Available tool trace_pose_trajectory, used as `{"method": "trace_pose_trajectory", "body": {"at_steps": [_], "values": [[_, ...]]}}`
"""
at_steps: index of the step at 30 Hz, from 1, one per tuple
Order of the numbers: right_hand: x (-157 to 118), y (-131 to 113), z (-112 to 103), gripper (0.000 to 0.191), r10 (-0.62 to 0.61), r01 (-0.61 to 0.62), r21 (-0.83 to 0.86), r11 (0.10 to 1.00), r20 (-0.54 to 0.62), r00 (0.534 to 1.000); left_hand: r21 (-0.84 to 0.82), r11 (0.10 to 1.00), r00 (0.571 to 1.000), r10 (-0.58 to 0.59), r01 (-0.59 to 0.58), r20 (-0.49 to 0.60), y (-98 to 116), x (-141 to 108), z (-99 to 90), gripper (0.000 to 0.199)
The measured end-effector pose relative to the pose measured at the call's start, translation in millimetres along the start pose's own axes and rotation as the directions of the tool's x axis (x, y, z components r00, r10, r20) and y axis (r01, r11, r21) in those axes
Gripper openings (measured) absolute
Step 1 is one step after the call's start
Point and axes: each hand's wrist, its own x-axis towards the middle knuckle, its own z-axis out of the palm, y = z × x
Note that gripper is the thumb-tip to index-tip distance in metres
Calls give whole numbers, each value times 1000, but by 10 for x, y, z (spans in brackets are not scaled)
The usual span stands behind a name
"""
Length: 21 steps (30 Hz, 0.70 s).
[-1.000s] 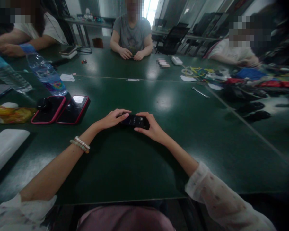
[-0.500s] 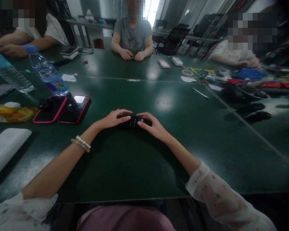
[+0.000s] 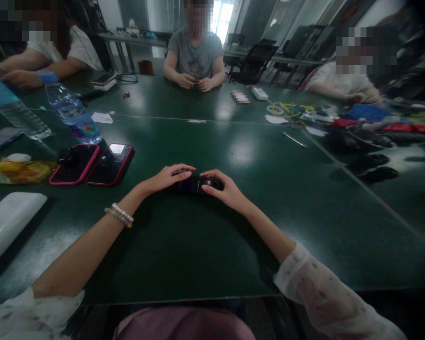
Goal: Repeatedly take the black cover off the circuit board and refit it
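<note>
A small black handheld device [image 3: 189, 185] with a dark screen and light markings lies lengthwise between my hands, just above or on the green table. My right hand [image 3: 226, 186] grips its right end, thumb on the front face and fingers over the top edge. At the left end, my left hand [image 3: 168, 178] is wrapped loosely, its thumb along the upper edge and its fingers stretched over the top. The rear of the device is hidden.
Two pink-rimmed phones [image 3: 109, 165] lie to the left, near a water bottle [image 3: 71, 113], a yellow packet [image 3: 23, 171] and a white box-like device [image 3: 12, 226]. A wrench [image 3: 294, 140] and tangled cables [image 3: 368, 118] lie right. Several people sit around the table [image 3: 198, 255].
My left thumb has slid up off the device's front, so more of its face shows. The device sits slightly lower in view. My right hand keeps its grip.
</note>
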Motion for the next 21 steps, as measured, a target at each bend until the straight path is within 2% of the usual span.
{"method": "trace_pose_trajectory", "body": {"at_steps": [4,11,14,21], "values": [[-19,-20,28,37,20,-21,-50,999,-27,999,-83,996,1000,-17,18,11,36,-9,3,51],[-29,-11,71,35,-3,-12,-171,985,-85,996,2,1000,999,-23,23,-41,39,28,40,51],[-23,-18,62,36,-4,-13,-162,987,-104,995,45,999,999,-11,13,-46,-11,42,42,53],[-19,-43,47,35,44,-49,-96,994,-60,997,141,989,997,-25,36,-77,-39,27,38,57]]}}
